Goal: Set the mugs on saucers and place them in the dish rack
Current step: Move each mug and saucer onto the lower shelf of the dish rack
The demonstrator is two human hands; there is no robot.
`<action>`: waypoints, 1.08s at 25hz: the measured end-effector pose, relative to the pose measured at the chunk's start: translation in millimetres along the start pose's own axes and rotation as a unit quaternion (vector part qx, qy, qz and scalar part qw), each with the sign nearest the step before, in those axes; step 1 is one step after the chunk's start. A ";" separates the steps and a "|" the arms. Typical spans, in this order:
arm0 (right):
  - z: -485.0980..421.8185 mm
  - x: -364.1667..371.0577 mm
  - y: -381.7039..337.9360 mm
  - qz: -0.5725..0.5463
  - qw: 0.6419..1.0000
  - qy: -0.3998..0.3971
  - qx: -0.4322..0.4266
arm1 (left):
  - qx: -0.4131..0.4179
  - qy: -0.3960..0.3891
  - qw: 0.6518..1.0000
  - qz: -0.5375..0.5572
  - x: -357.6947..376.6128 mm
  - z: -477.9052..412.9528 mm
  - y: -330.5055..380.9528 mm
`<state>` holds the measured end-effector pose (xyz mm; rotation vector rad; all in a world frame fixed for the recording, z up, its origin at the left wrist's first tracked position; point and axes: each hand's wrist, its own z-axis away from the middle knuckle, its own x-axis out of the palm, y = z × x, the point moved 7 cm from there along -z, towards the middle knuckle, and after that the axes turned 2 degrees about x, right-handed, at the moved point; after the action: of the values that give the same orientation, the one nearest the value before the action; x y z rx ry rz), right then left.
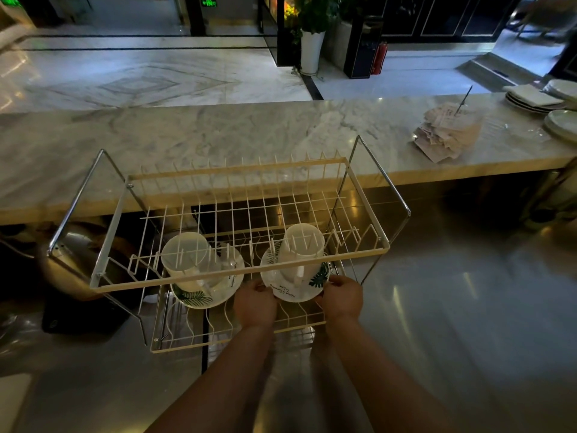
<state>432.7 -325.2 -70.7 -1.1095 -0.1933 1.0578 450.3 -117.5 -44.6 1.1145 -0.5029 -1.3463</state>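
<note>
Left hand (255, 303) and right hand (342, 296) pinch leaf-print saucer (293, 292) rim, white mug (302, 246) loose on top. Glazed, fragile, slippery; keep level in dish rack (240, 271).

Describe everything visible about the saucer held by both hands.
The saucer is round, white and glossy like ceramic, with green leaf prints and dark script along its near edge. It sits level on the lower tier of the wire dish rack, partly under the upper tier's front bar. A white mug stands upright on it. The left hand and right hand pinch its opposite edges.
</note>
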 end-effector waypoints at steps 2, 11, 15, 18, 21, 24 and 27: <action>-3.0 0.4 -3.1 0.004 1.000 0.011 -0.012 | -0.007 -0.008 0.999 0.036 4.1 -2.5 0.2; 6.9 -0.9 -10.7 0.059 0.996 -0.032 -0.053 | -0.071 -0.032 0.984 0.162 4.8 -7.8 -13.0; 47.4 -13.3 -11.7 0.072 0.981 -0.033 -0.177 | -0.073 -0.045 0.983 0.162 4.9 -5.0 -12.9; 62.1 -10.6 -29.2 0.090 0.967 -0.056 -0.232 | -0.080 -0.057 0.981 0.167 9.4 -2.6 -13.4; 60.4 0.9 -52.0 0.128 0.960 -0.090 -0.234 | -0.094 -0.068 0.976 0.183 13.3 -3.4 -15.2; 54.2 9.4 -66.3 0.162 0.958 -0.072 -0.226 | -0.100 -0.070 0.974 0.191 13.0 -4.7 -13.7; 51.6 16.2 -73.5 0.190 0.956 -0.058 -0.214 | -0.101 -0.069 0.978 0.168 12.5 -7.0 -7.5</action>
<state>454.0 -283.0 7.4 -1.5149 -0.3231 1.4712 455.1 -125.6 -57.8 0.7358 -0.6116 -1.1513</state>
